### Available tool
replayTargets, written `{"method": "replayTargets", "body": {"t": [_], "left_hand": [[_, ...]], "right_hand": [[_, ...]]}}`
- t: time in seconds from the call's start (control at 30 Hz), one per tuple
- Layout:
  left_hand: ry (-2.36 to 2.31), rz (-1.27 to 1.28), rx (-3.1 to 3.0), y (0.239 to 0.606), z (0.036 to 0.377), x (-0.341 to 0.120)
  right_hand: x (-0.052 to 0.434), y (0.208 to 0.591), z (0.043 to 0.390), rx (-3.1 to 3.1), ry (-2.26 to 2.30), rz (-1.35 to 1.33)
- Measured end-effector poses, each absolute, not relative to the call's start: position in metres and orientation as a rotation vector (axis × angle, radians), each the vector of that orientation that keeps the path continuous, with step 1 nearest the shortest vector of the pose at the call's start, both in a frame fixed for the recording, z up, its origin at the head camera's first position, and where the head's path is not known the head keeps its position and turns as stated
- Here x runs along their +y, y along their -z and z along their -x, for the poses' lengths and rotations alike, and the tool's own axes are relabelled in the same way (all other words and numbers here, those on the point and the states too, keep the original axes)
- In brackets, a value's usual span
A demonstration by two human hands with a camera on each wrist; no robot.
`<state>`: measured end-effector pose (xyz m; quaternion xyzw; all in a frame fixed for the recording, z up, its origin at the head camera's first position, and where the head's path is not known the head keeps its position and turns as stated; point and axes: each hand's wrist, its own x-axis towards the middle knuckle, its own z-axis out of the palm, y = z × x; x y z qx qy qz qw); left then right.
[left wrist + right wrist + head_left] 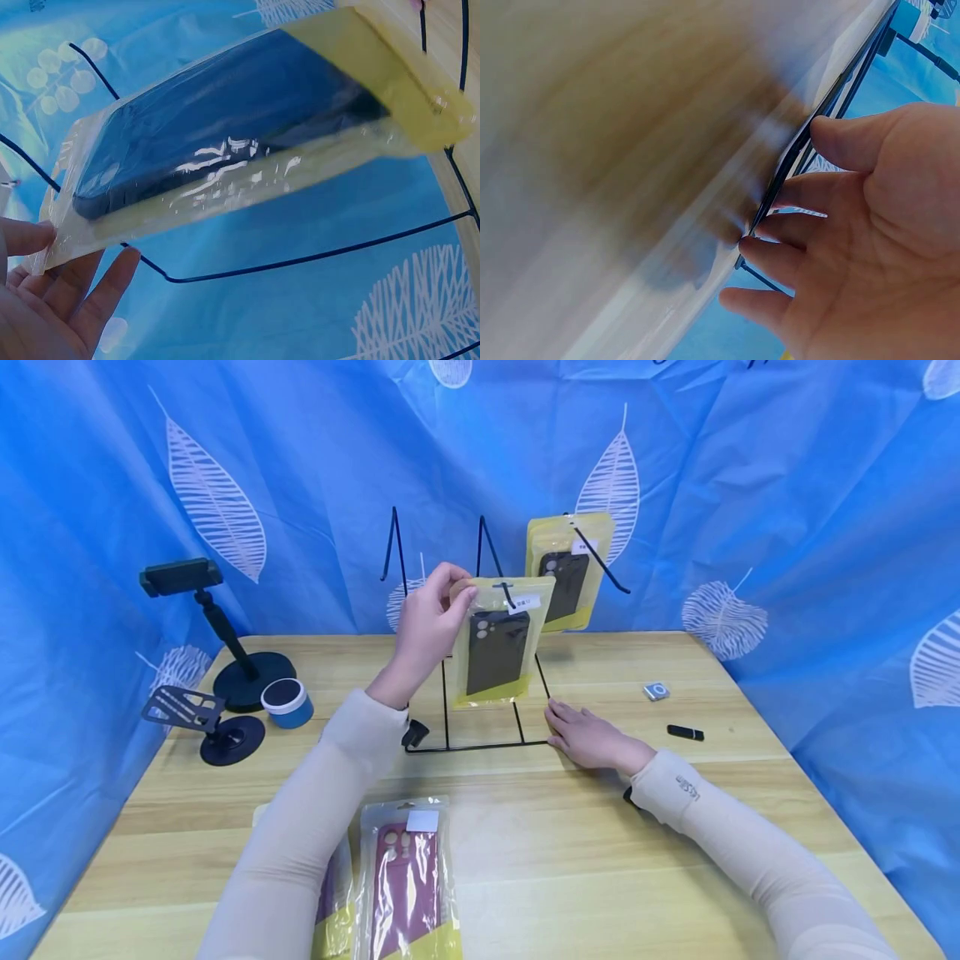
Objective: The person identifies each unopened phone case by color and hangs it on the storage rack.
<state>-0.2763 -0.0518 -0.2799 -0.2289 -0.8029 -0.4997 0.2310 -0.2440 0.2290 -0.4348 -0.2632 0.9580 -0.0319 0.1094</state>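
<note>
L hand (426, 625) pinches bagged case (497, 647), R hand (588, 737) – on rack (480, 745)

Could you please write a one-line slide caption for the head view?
Left hand pinches a bagged dark phone case at a wire rack; right hand steadies its base.

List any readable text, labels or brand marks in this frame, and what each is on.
Right sleeve cuff: small dark lettering, too small to read.
White sticker on the held phone-case packet: print too small to read.
White sticker on the hung packet: unreadable.
White sticker on the red-case packet: looks blank.
</note>
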Motion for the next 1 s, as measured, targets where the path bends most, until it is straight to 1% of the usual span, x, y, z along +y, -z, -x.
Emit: {"method": "replayTargets", "body": {"t": [0.2, 1.0], "left_hand": [[1.419, 0.507, -2.272, 0.279, 0.293, -0.050], [1.268, 0.294, -2.336, 0.270, 0.337, -0.039]], "right_hand": [[0.228, 0.434, 0.245, 2.807, 0.091, 0.776], [0.229, 0.433, 0.245, 2.808, 0.096, 0.759]]}}
